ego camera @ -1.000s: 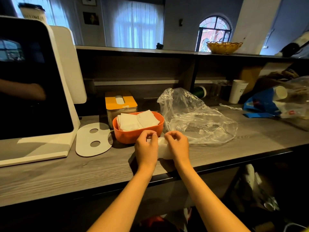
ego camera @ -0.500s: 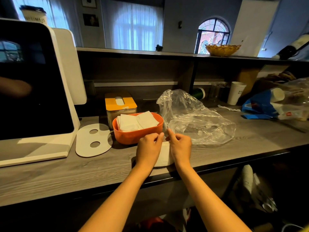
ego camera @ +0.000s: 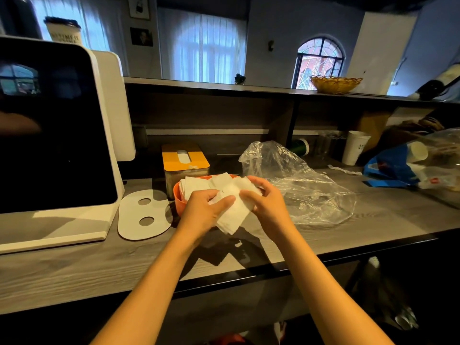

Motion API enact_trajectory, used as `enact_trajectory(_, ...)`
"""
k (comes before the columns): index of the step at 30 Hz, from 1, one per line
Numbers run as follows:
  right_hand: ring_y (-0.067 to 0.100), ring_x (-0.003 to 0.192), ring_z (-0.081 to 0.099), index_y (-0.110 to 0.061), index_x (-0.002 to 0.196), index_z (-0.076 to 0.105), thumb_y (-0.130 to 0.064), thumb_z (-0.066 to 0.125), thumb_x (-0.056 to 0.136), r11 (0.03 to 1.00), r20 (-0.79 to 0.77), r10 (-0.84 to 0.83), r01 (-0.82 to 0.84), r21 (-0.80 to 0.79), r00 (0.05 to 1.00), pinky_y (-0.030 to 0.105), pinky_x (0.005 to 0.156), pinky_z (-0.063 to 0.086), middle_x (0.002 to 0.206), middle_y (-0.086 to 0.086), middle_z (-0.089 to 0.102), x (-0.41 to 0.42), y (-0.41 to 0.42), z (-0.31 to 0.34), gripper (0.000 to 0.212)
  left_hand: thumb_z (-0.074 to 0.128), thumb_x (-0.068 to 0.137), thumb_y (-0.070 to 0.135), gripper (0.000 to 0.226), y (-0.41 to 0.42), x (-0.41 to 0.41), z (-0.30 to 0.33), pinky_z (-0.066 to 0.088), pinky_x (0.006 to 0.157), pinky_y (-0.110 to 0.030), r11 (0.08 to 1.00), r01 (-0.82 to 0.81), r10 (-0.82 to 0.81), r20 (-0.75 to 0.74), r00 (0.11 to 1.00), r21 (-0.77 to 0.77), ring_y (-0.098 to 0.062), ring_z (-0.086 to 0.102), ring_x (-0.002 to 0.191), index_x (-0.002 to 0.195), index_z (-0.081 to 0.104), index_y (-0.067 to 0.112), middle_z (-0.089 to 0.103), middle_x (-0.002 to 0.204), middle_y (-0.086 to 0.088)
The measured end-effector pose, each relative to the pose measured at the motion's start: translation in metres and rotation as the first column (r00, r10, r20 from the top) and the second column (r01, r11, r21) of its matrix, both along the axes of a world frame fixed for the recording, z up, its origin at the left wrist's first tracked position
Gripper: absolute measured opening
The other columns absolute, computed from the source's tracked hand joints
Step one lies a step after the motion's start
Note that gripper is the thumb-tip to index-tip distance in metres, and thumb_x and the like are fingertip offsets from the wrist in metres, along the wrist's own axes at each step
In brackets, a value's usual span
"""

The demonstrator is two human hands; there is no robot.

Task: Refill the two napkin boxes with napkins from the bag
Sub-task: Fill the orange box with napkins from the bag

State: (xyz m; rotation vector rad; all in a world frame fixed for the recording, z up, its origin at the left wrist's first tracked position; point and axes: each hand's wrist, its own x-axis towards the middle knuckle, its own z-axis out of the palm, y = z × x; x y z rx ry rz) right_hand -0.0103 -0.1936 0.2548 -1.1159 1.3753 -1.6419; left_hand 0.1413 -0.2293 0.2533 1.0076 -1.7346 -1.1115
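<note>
Hands are working together above the grey wood-grain surface: the left hand and the right hand are both gripping a stack of white paper napkins, lifted clear, just in front of the round orange plastic napkin box. More white napkins are sitting in that box. Behind it is standing the yellow-lidded rectangular napkin box; to its right the clear crumpled plastic bag is lying.

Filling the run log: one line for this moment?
left hand: holds napkin stack | right hand: holds stack | orange box: napkins inside
</note>
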Motion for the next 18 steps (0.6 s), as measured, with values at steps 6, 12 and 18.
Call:
enact_trajectory(6,0.024,0.101,0.066,-0.02,0.126,0.058,-0.013,0.063,0.093,1.0,0.075,-0.008,0.009,-0.006,0.997,0.031,0.074,0.058,0.121,0.011,0.061,0.017,-0.016,0.025,0.034,0.062,0.094,0.013,0.016,0.003,0.002,0.022,0.057,0.09,-0.041,0.929,0.223,-0.16,-0.221,0.962,0.295,-0.021,0.071,0.097,0.107,0.067,0.02,0.075,0.102,-0.004)
enact_trajectory(12,0.014,0.114,0.047,-0.025,0.141,0.046,-0.046,0.053,0.097,0.991,-0.09,0.039,-0.027,0.128,0.995,0.025,0.078,0.043,0.132,-0.006,0.046,0.033,-0.034,0.043,0.049,0.055,0.1,0.024,0.019,-0.006,-0.006,0.026,0.057,0.09,-0.043,0.932,0.053,0.047,-0.265,0.963,0.359,-0.024,0.067,0.1,0.117,0.061,0.023,0.07,0.107,-0.005)
enact_trajectory(18,0.012,0.087,0.057,-0.013,0.118,0.056,-0.027,0.056,0.098,0.954,-0.155,0.083,-0.034,0.298,0.984,0.022,0.072,0.05,0.104,0.001,0.06,0.045,-0.045,0.051,0.025,0.044,0.104,0.031,0.032,-0.029,0.007,0.028,0.053,0.093,-0.041,0.948,-0.136,0.201,-0.211,0.957,0.287,-0.022,0.062,0.106,0.135,0.052,0.024,0.065,0.115,-0.001)
